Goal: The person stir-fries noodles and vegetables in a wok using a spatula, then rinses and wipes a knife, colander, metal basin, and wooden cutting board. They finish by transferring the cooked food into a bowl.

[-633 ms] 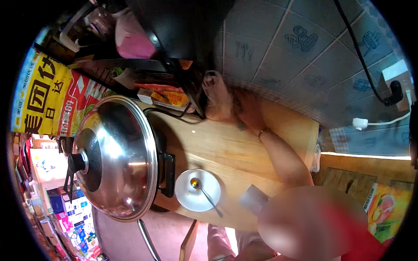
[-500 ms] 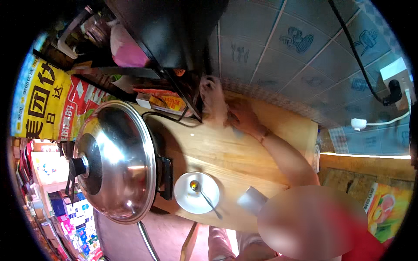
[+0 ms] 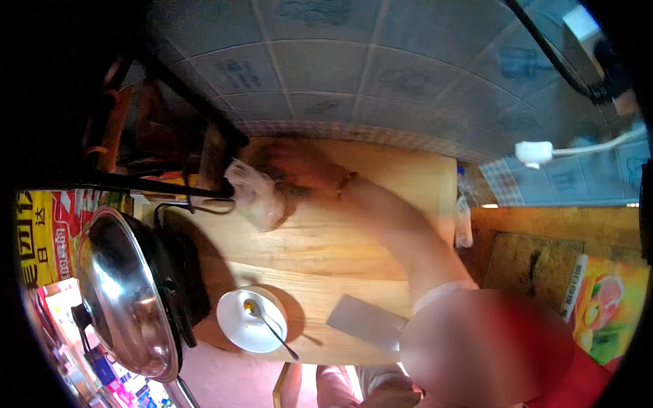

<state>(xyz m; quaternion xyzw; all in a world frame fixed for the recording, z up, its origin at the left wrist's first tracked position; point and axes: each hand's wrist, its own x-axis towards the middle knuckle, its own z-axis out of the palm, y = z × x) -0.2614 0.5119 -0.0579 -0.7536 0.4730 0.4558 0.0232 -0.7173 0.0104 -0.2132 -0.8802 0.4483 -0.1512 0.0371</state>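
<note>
My right arm reaches in from the lower right across the wooden tabletop point(image 3: 340, 251). My right hand point(image 3: 303, 166) is near the wall, smeared by motion and in shadow, so its fingers do not show clearly. Just left of and below it sits a thin, pale plastic bag point(image 3: 257, 197) with something rounded inside; whether the hand touches it I cannot tell. My left hand is out of view. Closer to me lies a flat grey rectangular blade-like piece point(image 3: 364, 319), its right end beside the blurred patch. A white bowl point(image 3: 231, 330) holds a metal spoon point(image 3: 277, 334) and a little yellowish stuff.
A large pan with a domed metal lid point(image 3: 126, 292) stands at the left. Behind it rises a dark shelf frame point(image 3: 180, 88). Tiles point(image 3: 313, 75) cover the back wall, where a white plug point(image 3: 534, 153) hangs on a cable. A bottle point(image 3: 463, 221) stands past the table's right edge.
The view has shifted, so the pan and bowl appear farther left. Relative to the bowl, my right hand has moved back and left, and the bag sits slightly nearer. More of the grey piece shows.
</note>
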